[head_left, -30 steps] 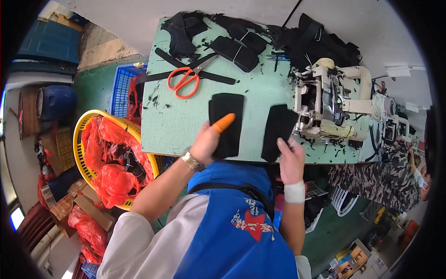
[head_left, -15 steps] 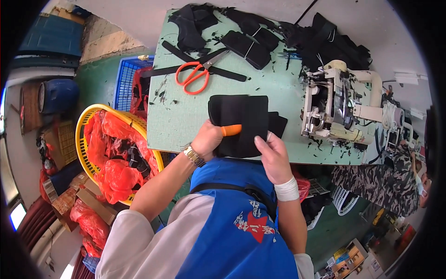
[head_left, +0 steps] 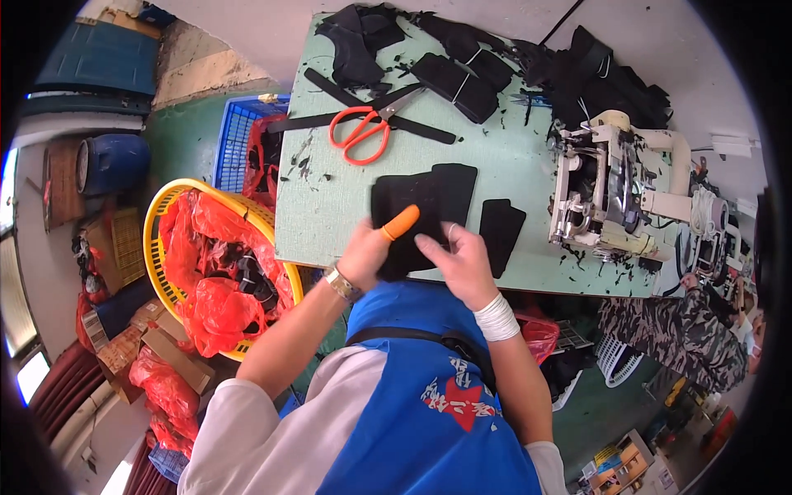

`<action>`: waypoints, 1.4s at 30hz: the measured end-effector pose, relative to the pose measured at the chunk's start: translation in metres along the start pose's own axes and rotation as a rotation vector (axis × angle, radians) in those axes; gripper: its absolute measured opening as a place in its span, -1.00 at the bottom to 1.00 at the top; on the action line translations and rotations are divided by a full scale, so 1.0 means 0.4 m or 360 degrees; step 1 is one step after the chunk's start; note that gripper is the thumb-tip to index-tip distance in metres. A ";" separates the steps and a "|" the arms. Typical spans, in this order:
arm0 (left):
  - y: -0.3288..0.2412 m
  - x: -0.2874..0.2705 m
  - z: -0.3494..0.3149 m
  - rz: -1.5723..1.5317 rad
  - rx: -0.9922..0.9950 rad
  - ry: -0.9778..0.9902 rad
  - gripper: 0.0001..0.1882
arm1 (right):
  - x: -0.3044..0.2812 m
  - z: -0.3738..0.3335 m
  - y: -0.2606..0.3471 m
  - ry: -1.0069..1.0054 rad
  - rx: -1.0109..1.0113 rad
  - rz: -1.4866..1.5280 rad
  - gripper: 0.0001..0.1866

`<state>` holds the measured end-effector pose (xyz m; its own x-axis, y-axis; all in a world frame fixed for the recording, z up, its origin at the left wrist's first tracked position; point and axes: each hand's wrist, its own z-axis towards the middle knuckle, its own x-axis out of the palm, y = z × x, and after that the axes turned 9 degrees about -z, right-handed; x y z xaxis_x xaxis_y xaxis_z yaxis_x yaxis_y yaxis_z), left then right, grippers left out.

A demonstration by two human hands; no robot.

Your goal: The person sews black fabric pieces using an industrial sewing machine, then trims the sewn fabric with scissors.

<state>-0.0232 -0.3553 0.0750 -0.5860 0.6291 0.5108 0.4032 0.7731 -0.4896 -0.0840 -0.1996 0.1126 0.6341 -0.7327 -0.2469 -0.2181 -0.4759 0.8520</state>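
My left hand (head_left: 368, 250), its thumb in an orange finger cot (head_left: 401, 223), grips the left side of a stack of black fabric pieces (head_left: 403, 190) above the table's front edge. At the stack's lower right edge is my right hand (head_left: 460, 262), thumb and fingers closed on the fabric. White wrapping circles that wrist. One black piece (head_left: 455, 191) fans out to the right from behind the others. More flat black pieces (head_left: 499, 235) lie on the table beside my right hand. Orange-handled scissors (head_left: 363, 136) rest beyond the stack, across black strips.
On the pale green table (head_left: 330, 219), a sewing machine (head_left: 606, 194) stands at right. Tied black bundles (head_left: 455, 87) and scraps lie at the back. A yellow basket (head_left: 157, 272) with red plastic bags and a blue crate (head_left: 233, 140) stand left. Another person (head_left: 693, 330) sits far right.
The stack has tilted and its pieces have spread apart. My right hand has shifted left along it, uncovering more of the pieces lying on the table. The whole view has shifted slightly.
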 end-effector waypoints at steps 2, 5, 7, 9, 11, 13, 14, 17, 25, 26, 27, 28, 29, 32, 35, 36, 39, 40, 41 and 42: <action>-0.004 0.009 -0.013 -0.0503 -0.0213 0.0048 -0.60 | -0.020 0.014 -0.022 -0.0137 0.0091 -0.0437 -0.75; -0.026 0.008 -0.023 -0.0309 -0.0059 0.0457 -0.58 | -0.054 -0.030 -0.035 -0.0204 0.0036 0.0511 -0.82; -0.009 0.010 0.015 -0.0020 -0.0031 0.0109 -0.63 | -0.057 -0.055 -0.007 -0.0102 0.0089 0.0948 -0.81; -0.013 0.069 0.005 0.0012 0.0071 0.0161 -0.74 | -0.049 -0.067 -0.020 -0.0109 0.0129 0.0645 -0.83; 0.016 0.088 0.019 0.0092 0.0066 0.0130 -0.77 | -0.030 -0.061 -0.027 -0.0289 0.0062 0.0262 -0.84; 0.032 0.103 0.022 0.0190 0.0077 0.0124 -0.79 | -0.045 -0.076 -0.024 -0.0259 0.0061 0.0683 -0.84; 0.031 0.108 0.028 0.0196 0.0067 0.0136 -0.79 | -0.050 -0.084 -0.002 -0.0209 0.0053 0.1113 -0.83; 0.038 0.127 0.044 0.0393 0.0024 0.0170 -0.72 | -0.068 -0.099 0.008 -0.0176 0.0062 0.1159 -0.81; -0.030 0.132 0.090 0.0121 -0.0109 0.0027 -0.78 | -0.205 -0.132 -0.094 -0.0921 -0.0121 0.0893 -0.56; -0.045 0.174 0.079 -0.0084 -0.0162 -0.0064 -0.79 | -0.220 -0.131 -0.127 -0.0854 -0.0132 0.0879 -0.64; -0.027 0.157 0.107 -0.0021 -0.0246 0.0108 -0.73 | -0.221 -0.123 -0.179 -0.0777 -0.0150 0.0865 -0.71; 0.024 0.104 0.175 0.0899 -0.0028 0.0114 -0.72 | -0.206 -0.110 -0.244 -0.0787 0.0031 0.0739 -0.84; 0.024 0.158 0.168 0.1809 0.0210 0.0088 -0.72 | -0.196 -0.091 -0.326 -0.0903 0.0315 0.0384 -0.88; 0.114 0.067 0.243 0.2277 0.1808 -0.0209 -0.53 | -0.132 -0.052 -0.372 -0.1277 0.0445 -0.0763 -0.57; 0.119 0.073 0.212 0.2032 0.1310 -0.0325 -0.33 | -0.121 -0.047 -0.291 -0.1045 0.0617 -0.0906 -0.47; 0.111 0.099 0.215 0.1784 0.0919 -0.0290 -0.32 | -0.120 -0.032 -0.282 -0.1055 0.0676 -0.0910 -0.50; 0.117 0.168 0.275 0.2200 0.0353 -0.0010 -0.44 | -0.137 0.006 -0.280 -0.0915 0.0757 -0.0598 -0.55; 0.147 0.149 0.293 0.2261 0.0687 0.0029 -0.54 | -0.136 0.016 -0.257 -0.0817 0.0744 -0.0688 -0.57; 0.155 0.150 0.293 0.2267 0.0695 0.0050 -0.54 | -0.145 0.013 -0.246 -0.0746 0.0752 -0.0770 -0.59; 0.158 0.146 0.293 0.2151 0.0813 0.0098 -0.57 | -0.149 0.020 -0.275 -0.0759 0.0686 -0.0991 -0.62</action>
<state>-0.1141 -0.2790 -0.0089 0.0690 0.8542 -0.5153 0.3158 -0.5087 -0.8010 -0.1038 -0.1077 0.0300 0.3756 -0.3591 -0.8544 -0.2581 -0.9260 0.2757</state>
